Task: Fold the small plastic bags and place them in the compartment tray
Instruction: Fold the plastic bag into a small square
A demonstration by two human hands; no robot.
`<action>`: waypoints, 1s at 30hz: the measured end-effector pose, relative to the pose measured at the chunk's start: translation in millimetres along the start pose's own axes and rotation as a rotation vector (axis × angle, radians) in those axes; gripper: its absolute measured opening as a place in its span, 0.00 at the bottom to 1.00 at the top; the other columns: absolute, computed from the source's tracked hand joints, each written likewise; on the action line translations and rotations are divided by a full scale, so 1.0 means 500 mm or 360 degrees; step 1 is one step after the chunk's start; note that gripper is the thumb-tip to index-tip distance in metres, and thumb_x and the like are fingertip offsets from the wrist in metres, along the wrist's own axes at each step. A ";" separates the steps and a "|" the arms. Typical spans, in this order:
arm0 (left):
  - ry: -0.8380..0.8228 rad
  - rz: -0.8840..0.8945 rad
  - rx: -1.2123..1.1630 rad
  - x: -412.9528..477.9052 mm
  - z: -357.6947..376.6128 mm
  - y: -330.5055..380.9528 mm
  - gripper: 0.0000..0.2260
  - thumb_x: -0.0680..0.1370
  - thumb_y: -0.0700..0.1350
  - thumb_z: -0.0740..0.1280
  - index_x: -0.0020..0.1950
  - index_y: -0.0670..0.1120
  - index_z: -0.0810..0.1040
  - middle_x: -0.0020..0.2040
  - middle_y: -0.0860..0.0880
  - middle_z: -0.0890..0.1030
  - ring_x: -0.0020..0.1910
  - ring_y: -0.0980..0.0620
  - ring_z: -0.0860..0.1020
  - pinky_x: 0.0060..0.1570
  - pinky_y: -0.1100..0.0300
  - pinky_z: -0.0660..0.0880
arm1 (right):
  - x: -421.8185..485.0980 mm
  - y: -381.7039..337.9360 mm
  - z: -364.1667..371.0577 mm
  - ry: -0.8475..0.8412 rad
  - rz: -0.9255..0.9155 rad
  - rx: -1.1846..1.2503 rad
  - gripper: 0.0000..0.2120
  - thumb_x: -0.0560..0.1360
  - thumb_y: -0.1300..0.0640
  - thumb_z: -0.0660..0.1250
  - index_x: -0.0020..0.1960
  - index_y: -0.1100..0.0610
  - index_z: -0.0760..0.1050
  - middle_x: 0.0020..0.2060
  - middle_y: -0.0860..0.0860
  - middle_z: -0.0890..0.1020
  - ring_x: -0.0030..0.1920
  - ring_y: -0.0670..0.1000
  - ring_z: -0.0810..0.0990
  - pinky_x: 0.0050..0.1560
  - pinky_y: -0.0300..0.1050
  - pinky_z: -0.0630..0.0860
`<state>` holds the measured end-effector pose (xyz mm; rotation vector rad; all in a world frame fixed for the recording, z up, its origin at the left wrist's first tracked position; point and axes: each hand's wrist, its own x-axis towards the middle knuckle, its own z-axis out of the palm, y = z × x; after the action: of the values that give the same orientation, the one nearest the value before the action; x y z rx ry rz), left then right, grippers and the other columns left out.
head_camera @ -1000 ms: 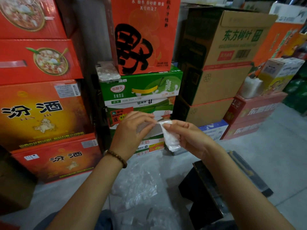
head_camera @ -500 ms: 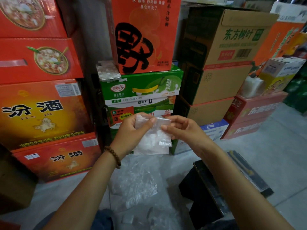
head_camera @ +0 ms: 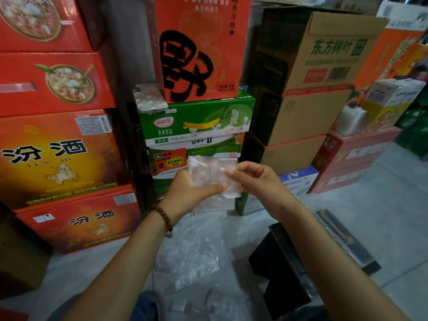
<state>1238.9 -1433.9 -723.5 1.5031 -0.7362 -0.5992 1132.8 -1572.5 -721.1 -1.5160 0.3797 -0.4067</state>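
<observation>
Head view. Items are listed from largest to smallest.

1. Cartons (head_camera: 58, 158): red, orange, green and brown boxes, stacked in columns across the whole background. They play no part in the task.
2. Floor (head_camera: 382, 216): pale grey, and it serves here in place of a worktop.
3. Black tray (head_camera: 284, 269): a dark, shallow box on the floor under the right forearm. It is probably the compartment tray. Its inside is hidden from this angle, so I cannot tell whether any folded bags are already in it.
4. Loose bags (head_camera: 190, 258): a heap of clear, crumpled plastic on the floor between the forearms. None of it looks folded, so a good deal of work seems to be left.
5. Left hand (head_camera: 192, 193): raised in front of the green cartons. Its grip is closed on the bag, with the palm behind the bag and the thumb pressed across the front.
6. Right hand (head_camera: 254, 179): level with the left hand. Its grip pinches the right edge of the bag between thumb and forefinger.
7. Small plastic bag (head_camera: 213, 179): held in the air between both hands, well above the tray. It is flattened, with one layer seemingly doubled over. The fold appears to be partly made, and the bag is not yet placed in the tray.
8. Phone (head_camera: 150, 98): lies on top of a green carton.
9. Bead bracelet (head_camera: 164, 216): worn on the left wrist.
</observation>
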 end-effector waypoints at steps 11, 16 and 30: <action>-0.0036 -0.0052 0.0027 0.001 0.000 0.005 0.14 0.67 0.37 0.77 0.50 0.44 0.80 0.42 0.53 0.84 0.40 0.60 0.83 0.36 0.69 0.76 | -0.001 -0.004 0.004 0.0209 0.0094 0.0280 0.14 0.72 0.50 0.69 0.33 0.57 0.73 0.28 0.53 0.74 0.35 0.52 0.73 0.41 0.43 0.72; 0.0163 -0.0059 -0.0069 0.008 0.016 -0.016 0.16 0.67 0.37 0.76 0.53 0.43 0.80 0.48 0.48 0.84 0.48 0.52 0.83 0.44 0.61 0.80 | 0.008 0.018 0.035 0.0385 0.0020 0.0094 0.13 0.82 0.48 0.57 0.48 0.54 0.77 0.42 0.50 0.82 0.43 0.44 0.82 0.46 0.41 0.79; 0.0160 -0.0086 -0.0098 0.009 0.029 -0.020 0.15 0.68 0.36 0.76 0.52 0.44 0.80 0.47 0.49 0.84 0.44 0.56 0.83 0.40 0.66 0.79 | 0.008 0.017 0.047 0.0410 0.0084 0.0015 0.16 0.81 0.50 0.60 0.54 0.62 0.78 0.52 0.61 0.82 0.53 0.58 0.81 0.60 0.57 0.75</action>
<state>1231.9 -1447.2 -734.1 1.4891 -0.5965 -0.5772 1148.1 -1553.7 -728.9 -1.4445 0.6177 -0.5635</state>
